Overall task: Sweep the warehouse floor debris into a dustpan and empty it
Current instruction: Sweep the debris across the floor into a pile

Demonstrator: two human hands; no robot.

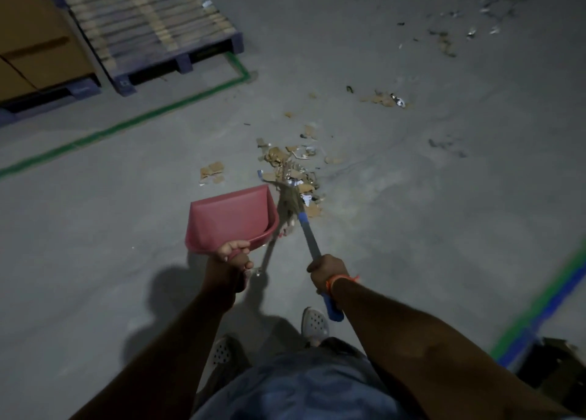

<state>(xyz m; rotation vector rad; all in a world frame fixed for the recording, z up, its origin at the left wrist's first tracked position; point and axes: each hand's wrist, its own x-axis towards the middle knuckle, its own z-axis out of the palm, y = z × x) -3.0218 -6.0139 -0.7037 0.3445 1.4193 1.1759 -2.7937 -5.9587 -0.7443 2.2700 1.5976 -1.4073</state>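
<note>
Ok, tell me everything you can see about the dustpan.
The dustpan is pink-red, apparently plastic, a wide flat scoop with raised side and back walls. Its inside looks empty. The left hand grips its handle at the near end, and the mouth points away, toward the debris. Whether its lip touches the floor is unclear. The broom bristles sit right beside its right wall.
</note>
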